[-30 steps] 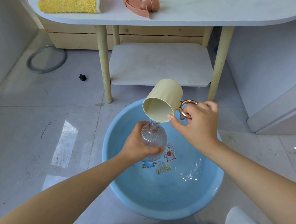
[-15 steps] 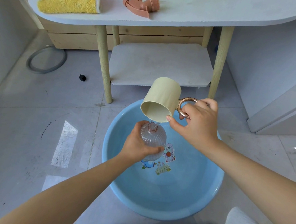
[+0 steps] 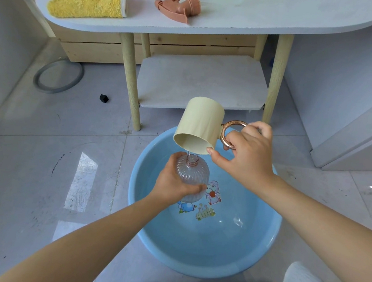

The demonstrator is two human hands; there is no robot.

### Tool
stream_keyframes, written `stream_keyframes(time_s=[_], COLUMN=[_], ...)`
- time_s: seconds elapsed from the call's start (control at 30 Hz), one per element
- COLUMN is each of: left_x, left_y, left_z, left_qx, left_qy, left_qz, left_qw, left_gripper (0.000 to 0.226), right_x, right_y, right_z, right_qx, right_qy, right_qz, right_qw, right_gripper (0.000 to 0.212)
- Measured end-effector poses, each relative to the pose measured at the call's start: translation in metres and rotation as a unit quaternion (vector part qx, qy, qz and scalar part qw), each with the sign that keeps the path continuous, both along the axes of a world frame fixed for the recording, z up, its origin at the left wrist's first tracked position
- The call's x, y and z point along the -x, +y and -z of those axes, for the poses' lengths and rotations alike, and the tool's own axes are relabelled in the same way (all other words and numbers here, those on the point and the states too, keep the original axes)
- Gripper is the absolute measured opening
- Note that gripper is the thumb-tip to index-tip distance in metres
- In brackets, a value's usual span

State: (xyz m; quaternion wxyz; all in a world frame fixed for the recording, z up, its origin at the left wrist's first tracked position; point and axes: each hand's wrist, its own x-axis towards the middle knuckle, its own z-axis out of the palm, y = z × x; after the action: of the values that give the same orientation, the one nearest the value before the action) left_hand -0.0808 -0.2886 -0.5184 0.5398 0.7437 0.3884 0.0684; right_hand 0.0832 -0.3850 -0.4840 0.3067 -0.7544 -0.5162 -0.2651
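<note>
Your left hand (image 3: 172, 182) has its grip wrapped round the clear bottle (image 3: 194, 175), held over the far half of the blue basin (image 3: 202, 272). There are open floor (image 3: 41, 172) tiles to its left. Your right hand (image 3: 249, 156) grips the cream cup (image 3: 200, 124) by its handle, rim just above the bottle mouth. The cup is tipped steeper than a second ago. Close behind stand the tabletop (image 3: 260, 16) leg (image 3: 132, 78) and lower shelf (image 3: 200, 80).

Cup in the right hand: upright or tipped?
Tipped. The cup points mouth-down over the bottle, a thin stream running from its rim; the right hand holds its handle.
</note>
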Motion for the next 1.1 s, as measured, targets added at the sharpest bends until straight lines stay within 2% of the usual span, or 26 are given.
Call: stream_keyframes(time_s=[0.37, 0.47, 0.6, 0.7, 0.77, 0.97, 1.03, 1.1], left_x=[0.001, 0.001, 0.002, 0.005, 0.007, 0.014, 0.015, 0.016], left_y=[0.001, 0.000, 0.001, 0.003, 0.005, 0.009, 0.009, 0.010], left_z=[0.002, 0.002, 0.003, 0.005, 0.007, 0.007, 0.006, 0.007], left_qx=[-0.004, -0.002, 0.004, 0.006, 0.006, 0.005, 0.005, 0.004], left_qy=[-0.007, -0.006, -0.007, -0.006, -0.005, -0.004, -0.004, -0.004], left_qz=[-0.004, -0.006, -0.009, -0.010, -0.011, -0.015, -0.015, -0.016], left_qw=[1.000, 1.000, 1.000, 1.000, 1.000, 1.000, 1.000, 1.000], left_gripper=[0.077, 0.076, 0.079, 0.079, 0.080, 0.080, 0.079, 0.079], right_x=[0.000, 0.003, 0.004, -0.007, -0.015, -0.019, -0.017, -0.016], right_y=[-0.003, -0.002, -0.002, -0.008, -0.016, -0.032, -0.033, -0.033], right_z=[-0.003, -0.003, 0.003, 0.019, 0.034, 0.058, 0.064, 0.071], right_qx=[0.018, 0.025, 0.057, 0.167, 0.262, 0.449, 0.495, 0.507], right_qy=[-0.026, 0.026, 0.158, 0.205, 0.186, 0.012, -0.034, -0.059], right_qz=[-0.003, 0.009, 0.068, 0.123, 0.146, 0.128, 0.106, 0.092], right_qw=[1.000, 0.999, 0.983, 0.956, 0.936, 0.884, 0.862, 0.855], right_gripper=[0.046, 0.046, 0.045, 0.046, 0.042, 0.041, 0.039, 0.037])
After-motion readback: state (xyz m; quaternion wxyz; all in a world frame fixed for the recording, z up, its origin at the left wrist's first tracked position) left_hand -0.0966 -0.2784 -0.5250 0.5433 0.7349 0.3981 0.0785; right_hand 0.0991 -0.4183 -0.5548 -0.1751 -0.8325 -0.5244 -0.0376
